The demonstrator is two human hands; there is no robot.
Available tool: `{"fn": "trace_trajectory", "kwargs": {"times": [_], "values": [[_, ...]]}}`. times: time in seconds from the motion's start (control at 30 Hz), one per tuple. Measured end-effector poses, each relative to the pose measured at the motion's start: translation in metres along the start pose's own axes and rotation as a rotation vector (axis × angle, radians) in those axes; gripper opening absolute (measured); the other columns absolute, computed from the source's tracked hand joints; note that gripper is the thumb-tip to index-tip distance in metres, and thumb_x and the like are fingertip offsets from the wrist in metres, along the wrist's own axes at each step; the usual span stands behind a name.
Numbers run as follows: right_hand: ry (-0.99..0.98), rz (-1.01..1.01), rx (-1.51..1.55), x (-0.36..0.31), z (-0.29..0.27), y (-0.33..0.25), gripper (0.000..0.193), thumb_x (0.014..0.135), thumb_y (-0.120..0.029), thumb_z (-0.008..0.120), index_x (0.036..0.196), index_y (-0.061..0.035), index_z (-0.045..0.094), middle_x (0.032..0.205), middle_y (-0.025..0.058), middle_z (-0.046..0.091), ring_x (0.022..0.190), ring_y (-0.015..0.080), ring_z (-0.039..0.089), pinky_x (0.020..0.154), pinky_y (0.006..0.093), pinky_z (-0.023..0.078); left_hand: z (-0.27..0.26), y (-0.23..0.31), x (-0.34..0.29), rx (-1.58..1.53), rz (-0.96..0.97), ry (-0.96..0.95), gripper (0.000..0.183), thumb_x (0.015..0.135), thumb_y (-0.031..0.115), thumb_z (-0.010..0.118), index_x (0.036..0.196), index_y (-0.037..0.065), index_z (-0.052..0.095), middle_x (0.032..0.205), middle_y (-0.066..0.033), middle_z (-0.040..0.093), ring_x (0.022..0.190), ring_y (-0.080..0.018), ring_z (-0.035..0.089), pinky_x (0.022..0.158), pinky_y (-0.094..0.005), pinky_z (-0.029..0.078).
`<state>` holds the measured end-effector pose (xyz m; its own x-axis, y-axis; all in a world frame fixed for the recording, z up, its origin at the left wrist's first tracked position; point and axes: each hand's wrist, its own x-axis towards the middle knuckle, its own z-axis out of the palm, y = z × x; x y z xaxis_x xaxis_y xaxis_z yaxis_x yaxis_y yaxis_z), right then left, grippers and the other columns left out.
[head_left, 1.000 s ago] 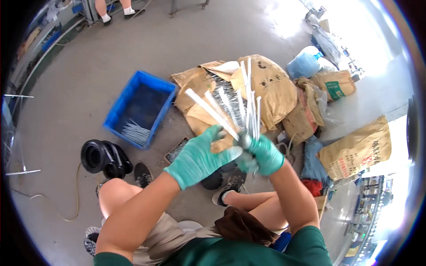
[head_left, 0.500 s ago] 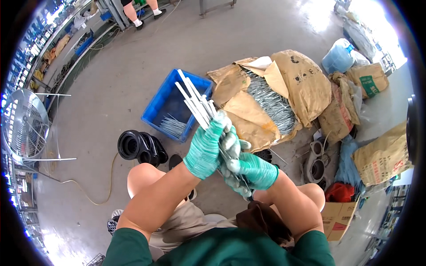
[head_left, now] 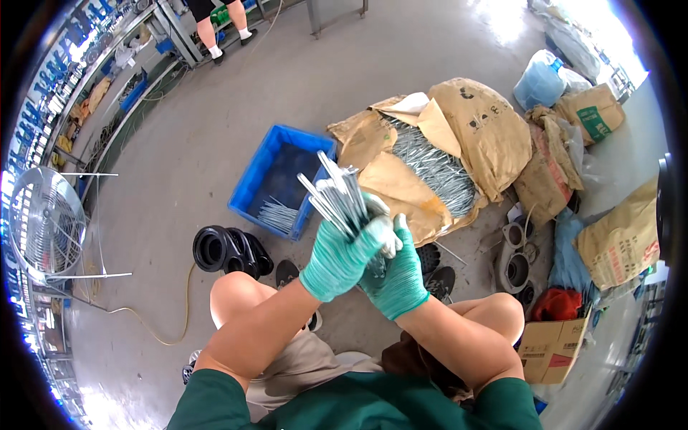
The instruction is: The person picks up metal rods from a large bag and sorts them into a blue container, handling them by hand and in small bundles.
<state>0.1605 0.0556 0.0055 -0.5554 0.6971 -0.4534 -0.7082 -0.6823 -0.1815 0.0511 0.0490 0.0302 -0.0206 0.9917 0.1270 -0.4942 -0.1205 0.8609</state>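
Observation:
A bundle of thin silvery metal rods points up and to the left from my two gloved hands. My left hand, in a green knit glove with a greyish palm, is closed round the bundle. Against it, my right hand in a matching glove closes round the lower part, which the fingers mostly hide. Just beyond the bundle stands a blue plastic bin with several rods lying at its near end. To its right, a torn-open brown paper sack holds a heap of similar rods.
Black ringed parts lie left of my knees. A metal fan stands at far left, with a yellowish cord on the floor. Sacks, a metal housing and a cardboard box are at right. Another person's legs show far off.
The bundle has dropped lower and its tips have drawn nearer to me. My right hand has turned more upright and moved in against my left.

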Motion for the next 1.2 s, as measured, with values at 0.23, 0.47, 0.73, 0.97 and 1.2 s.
{"fn": "trace_trajectory", "kwargs": {"times": [0.23, 0.47, 0.73, 0.97, 1.2], "values": [[0.04, 0.01, 0.038, -0.006, 0.011, -0.002, 0.048, 0.099, -0.057, 0.045, 0.106, -0.0131, 0.063, 0.101, 0.0012, 0.066, 0.1, 0.0154, 0.061, 0.093, 0.0335, 0.05, 0.003, -0.008, -0.005, 0.11, -0.067, 0.022, 0.027, 0.097, 0.016, 0.061, 0.116, 0.001, 0.052, 0.078, -0.0063, 0.061, 0.071, -0.0144, 0.061, 0.068, -0.029, 0.051], [-0.349, -0.225, -0.677, -0.017, 0.008, -0.053, 0.046, 0.102, -0.041, 0.051, 0.126, -0.0028, 0.058, 0.107, 0.0059, 0.066, 0.086, 0.012, 0.063, 0.08, 0.0267, 0.052, -0.013, 0.008, -0.015, 0.024, -0.409, -0.142, 0.03, 0.101, 0.031, 0.056, 0.116, 0.006, 0.053, 0.073, -0.0086, 0.061, 0.046, -0.0132, 0.051, 0.039, -0.027, 0.04], [-0.083, -0.291, -0.691, -0.037, 0.029, -0.078, 0.031, 0.097, -0.018, 0.063, 0.123, -0.0003, 0.063, 0.105, 0.002, 0.068, 0.095, 0.0092, 0.061, 0.085, 0.0273, 0.053, -0.01, 0.008, -0.033, -0.078, -0.627, -0.259, 0.034, 0.101, 0.034, 0.055, 0.118, 0.004, 0.056, 0.087, -0.0102, 0.068, 0.06, -0.0128, 0.062, 0.048, -0.0246, 0.049], [-0.196, -0.211, -0.859, -0.041, 0.029, -0.084, 0.032, 0.099, -0.022, 0.061, 0.124, -0.0007, 0.063, 0.112, 0.0069, 0.068, 0.1, 0.0133, 0.064, 0.09, 0.0301, 0.053, -0.02, -0.001, -0.04, -0.089, -0.693, -0.286, 0.036, 0.101, 0.034, 0.056, 0.121, 0.005, 0.054, 0.084, -0.0093, 0.068, 0.052, -0.0117, 0.057, 0.044, -0.0246, 0.045], [-0.198, -0.46, -0.272, -0.028, 0.031, -0.087, 0.034, 0.101, -0.037, 0.052, 0.105, -0.0044, 0.062, 0.101, 0.0122, 0.069, 0.09, 0.024, 0.069, 0.088, 0.0413, 0.055, -0.009, 0.0, -0.041, -0.084, -0.736, -0.173, 0.038, 0.099, 0.028, 0.06, 0.129, 0.005, 0.054, 0.086, -0.014, 0.069, 0.047, -0.0118, 0.053, 0.04, -0.0226, 0.039]]}}
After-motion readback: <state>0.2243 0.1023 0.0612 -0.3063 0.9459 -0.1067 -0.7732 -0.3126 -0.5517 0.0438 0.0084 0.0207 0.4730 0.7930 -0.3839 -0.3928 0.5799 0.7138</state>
